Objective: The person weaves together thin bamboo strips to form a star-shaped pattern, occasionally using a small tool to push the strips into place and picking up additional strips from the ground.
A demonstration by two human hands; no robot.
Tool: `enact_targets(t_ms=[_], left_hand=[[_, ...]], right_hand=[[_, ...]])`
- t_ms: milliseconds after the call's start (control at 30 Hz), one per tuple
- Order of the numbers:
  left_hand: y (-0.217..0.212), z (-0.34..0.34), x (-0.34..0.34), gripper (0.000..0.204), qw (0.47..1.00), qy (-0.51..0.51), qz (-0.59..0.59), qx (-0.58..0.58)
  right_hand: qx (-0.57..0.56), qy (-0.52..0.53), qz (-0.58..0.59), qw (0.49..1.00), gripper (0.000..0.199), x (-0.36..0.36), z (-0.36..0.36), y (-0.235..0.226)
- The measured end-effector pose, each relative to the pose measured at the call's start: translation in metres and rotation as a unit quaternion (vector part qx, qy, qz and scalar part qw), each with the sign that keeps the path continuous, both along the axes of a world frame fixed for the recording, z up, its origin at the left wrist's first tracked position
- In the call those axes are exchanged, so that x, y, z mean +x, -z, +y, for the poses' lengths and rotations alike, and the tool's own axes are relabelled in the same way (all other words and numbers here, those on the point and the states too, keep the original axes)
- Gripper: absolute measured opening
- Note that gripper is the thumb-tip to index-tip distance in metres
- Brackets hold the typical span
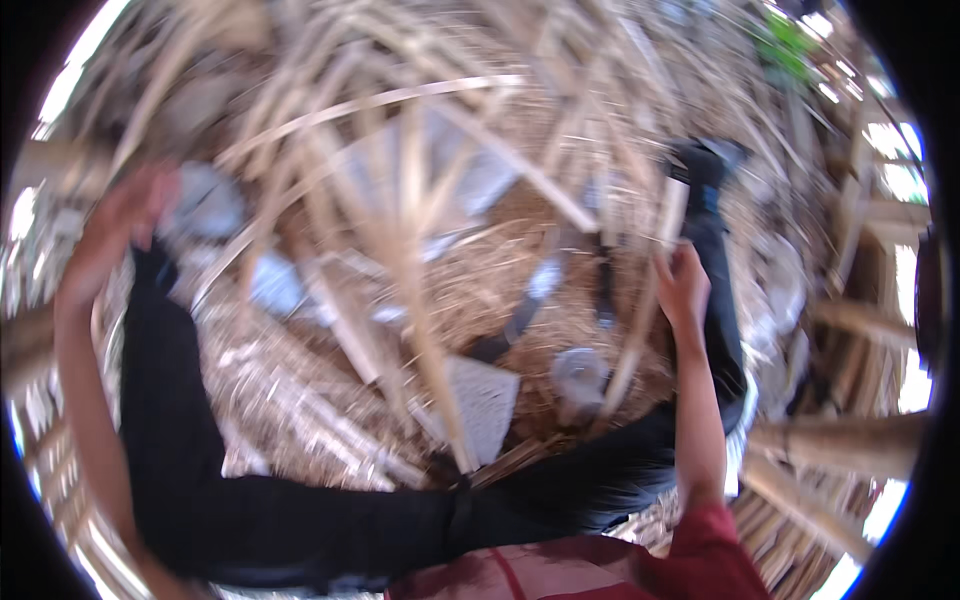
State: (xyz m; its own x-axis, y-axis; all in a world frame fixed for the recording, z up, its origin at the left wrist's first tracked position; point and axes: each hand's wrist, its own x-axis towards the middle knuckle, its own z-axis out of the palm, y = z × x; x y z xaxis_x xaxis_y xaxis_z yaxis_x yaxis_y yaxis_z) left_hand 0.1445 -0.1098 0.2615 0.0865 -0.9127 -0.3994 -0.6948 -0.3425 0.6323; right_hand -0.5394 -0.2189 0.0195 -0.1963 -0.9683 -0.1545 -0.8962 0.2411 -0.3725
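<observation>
My right hand point(686, 288) is closed around a pale bamboo strip point(640, 335), near my right shin. The strip runs from above the hand down toward the middle of my lap. Out to the left, my left hand point(125, 225) hangs beside my left knee, smeared by motion, so its fingers are unclear. Between my legs lies a knife point(545, 278) with a shiny blade and a dark lower part. A second slim dark tool point(605, 285) lies to its right. Close to my lap are a grey flat block point(485, 405) and a clear plastic cup point(580, 378).
Long bamboo strips point(410, 200) fan across the ground ahead, some over pale sheets point(430, 160). Shavings point(470, 290) cover the floor between my legs. Thick bamboo poles point(845, 443) stand at the right, and a bluish crumpled item point(208, 200) lies near my left hand.
</observation>
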Motion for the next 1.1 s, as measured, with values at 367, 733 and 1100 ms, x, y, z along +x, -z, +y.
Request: enact_targets(t_ms=[367,733,1100], left_hand=[[0.087,0.348,-0.046,0.039,0.793,-0.549,-0.078,-0.252],[0.258,0.519,-0.167,0.033,0.640,-0.758,0.037,-0.124],[0.264,0.470,0.033,0.040,0.729,-0.614,-0.301,-0.036]], right_hand=[[-0.049,-0.060,0.052,0.996,0.050,-0.159,0.034,0.092],[0.058,-0.008,-0.340,0.939,0.046,-0.203,-0.003,0.138],[-0.078,-0.084,0.006,0.993,0.058,-0.154,0.045,0.111]])
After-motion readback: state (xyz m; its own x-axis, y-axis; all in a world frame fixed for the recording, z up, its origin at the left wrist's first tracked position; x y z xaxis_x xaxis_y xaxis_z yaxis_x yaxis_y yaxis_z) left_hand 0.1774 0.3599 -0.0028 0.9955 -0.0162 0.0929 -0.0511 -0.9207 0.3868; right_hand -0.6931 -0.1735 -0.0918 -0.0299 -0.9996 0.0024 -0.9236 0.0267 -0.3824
